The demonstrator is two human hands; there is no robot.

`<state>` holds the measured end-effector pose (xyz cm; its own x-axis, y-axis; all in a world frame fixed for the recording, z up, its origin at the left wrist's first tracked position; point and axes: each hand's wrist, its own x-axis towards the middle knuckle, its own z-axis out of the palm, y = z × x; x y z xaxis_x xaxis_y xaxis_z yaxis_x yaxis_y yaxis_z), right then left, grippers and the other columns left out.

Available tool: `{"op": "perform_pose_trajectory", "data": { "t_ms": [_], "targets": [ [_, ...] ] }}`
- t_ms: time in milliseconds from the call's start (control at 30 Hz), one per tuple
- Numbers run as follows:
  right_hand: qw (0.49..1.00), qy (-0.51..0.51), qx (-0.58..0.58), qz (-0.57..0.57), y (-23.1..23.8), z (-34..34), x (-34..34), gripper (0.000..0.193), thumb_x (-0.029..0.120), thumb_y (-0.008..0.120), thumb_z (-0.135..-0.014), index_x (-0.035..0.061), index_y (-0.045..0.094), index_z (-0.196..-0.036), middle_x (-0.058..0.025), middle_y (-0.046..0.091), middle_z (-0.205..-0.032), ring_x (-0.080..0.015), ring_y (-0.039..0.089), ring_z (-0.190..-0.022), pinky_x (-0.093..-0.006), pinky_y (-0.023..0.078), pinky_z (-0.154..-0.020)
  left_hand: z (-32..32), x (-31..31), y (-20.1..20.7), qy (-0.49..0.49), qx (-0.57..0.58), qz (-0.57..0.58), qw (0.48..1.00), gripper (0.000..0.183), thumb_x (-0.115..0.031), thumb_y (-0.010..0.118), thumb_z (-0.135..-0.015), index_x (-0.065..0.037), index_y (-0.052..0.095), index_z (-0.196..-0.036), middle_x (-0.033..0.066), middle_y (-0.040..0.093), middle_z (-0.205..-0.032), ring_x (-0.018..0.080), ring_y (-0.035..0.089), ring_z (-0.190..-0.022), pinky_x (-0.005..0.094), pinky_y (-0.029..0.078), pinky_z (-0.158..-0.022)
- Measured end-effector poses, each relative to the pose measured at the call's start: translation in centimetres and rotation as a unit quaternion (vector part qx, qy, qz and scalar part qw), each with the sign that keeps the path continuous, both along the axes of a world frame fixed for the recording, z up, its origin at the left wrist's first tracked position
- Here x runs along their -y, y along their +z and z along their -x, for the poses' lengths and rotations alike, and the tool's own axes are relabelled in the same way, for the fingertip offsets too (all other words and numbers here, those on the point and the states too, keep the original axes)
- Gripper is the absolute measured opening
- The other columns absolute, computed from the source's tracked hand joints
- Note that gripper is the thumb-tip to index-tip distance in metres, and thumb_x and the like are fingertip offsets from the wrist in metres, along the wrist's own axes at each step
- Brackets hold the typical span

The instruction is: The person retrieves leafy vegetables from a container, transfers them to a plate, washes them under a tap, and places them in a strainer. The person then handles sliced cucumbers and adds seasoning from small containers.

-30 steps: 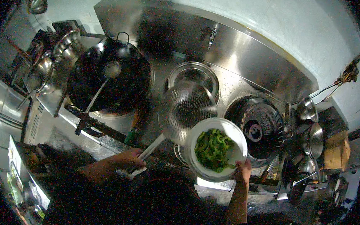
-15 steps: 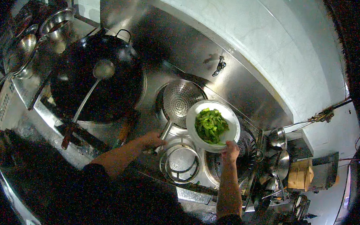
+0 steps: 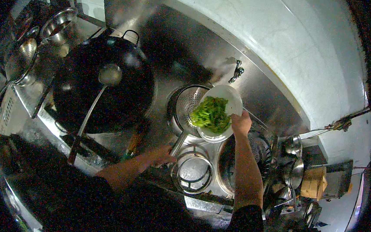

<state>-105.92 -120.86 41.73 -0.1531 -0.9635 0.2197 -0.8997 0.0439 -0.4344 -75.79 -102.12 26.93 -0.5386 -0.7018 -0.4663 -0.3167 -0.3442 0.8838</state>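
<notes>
You hold a white bowl (image 3: 220, 114) of chopped green vegetables (image 3: 211, 114), tilted leftward over the metal strainer (image 3: 189, 107). The round perforated strainer sits by the black wok, its long handle (image 3: 177, 145) in your grip.

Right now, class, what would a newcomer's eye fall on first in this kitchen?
First, the white bowl of bright greens, tilted by the right hand over a metal strainer at centre. The left hand grips the strainer's handle below it. To the left sits a big black wok with a ladle resting in it.
</notes>
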Motion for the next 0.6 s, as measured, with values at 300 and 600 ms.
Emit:
{"op": "perform_pose_trajectory", "data": {
  "t_ms": [300,600],
  "targets": [
    [0.994,-0.104,-0.040,0.000,0.8,2.1,-0.1,0.035,0.024,0.069,-0.069,-0.0006,0.062,-0.093,-0.0222,0.068,-0.093,-0.0411,0.066,-0.089,-0.0453,0.051,-0.081,-3.1,9.9,15.1,0.151,0.153,0.339,0.916,0.026,-0.031,0.061,-0.086,-0.010,0.066,-0.100,0.0160,0.065,-0.098,0.0372,0.064,-0.087,0.0475,0.052,-0.077],
    [0.927,-0.172,0.332,0.019,-2.0,7.1,-5.0,0.022,0.013,0.072,-0.071,-0.0036,0.063,-0.084,-0.0070,0.066,-0.078,-0.0164,0.060,-0.065,-0.0327,0.048,-0.062,9.2,33.0,19.3,0.079,0.263,0.552,0.787,0.030,-0.036,0.052,-0.093,-0.009,0.065,-0.091,0.0161,0.067,-0.091,0.0376,0.064,-0.086,0.0520,0.051,-0.073]
  ]
}}
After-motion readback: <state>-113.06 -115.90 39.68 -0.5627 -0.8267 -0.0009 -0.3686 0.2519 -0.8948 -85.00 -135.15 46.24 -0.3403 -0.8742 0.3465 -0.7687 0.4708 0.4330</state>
